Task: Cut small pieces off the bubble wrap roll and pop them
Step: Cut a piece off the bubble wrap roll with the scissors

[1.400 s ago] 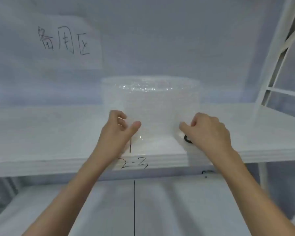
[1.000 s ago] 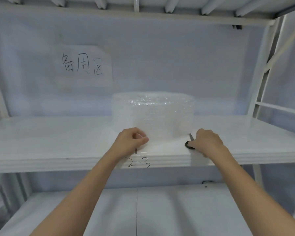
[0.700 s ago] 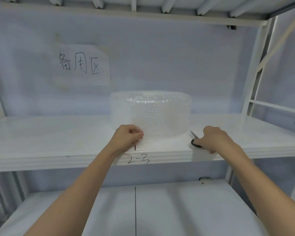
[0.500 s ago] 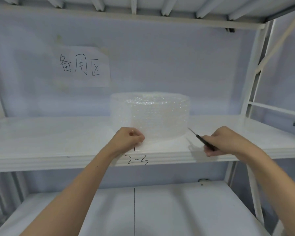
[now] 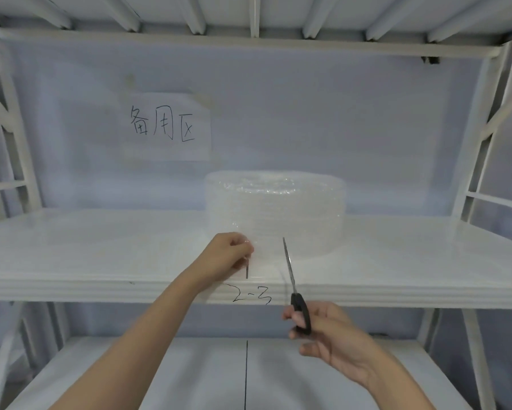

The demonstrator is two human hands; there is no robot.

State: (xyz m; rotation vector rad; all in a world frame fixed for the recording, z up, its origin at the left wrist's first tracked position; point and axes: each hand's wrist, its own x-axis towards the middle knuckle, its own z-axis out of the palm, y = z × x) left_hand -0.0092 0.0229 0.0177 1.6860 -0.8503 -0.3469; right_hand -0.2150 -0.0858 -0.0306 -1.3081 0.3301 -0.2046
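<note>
A clear bubble wrap roll (image 5: 275, 214) stands upright on the white shelf (image 5: 101, 255), near its front edge. My left hand (image 5: 228, 255) pinches the loose end of the wrap at the roll's lower left. My right hand (image 5: 322, 329) holds black-handled scissors (image 5: 293, 285) in front of the shelf edge, blades closed and pointing up toward the wrap just right of my left hand. The blade tip is close to the roll's lower front.
The shelf edge is marked "2-3" (image 5: 251, 297). A paper sign (image 5: 166, 128) with handwriting hangs on the back wall. White rack uprights (image 5: 467, 161) stand at both sides, a lower shelf (image 5: 248, 374) lies below, and another shelf sits overhead.
My right hand picked the scissors up off the shelf at the right of the roll and brought them down and left, in front of the shelf edge. My left hand kept its pinch.
</note>
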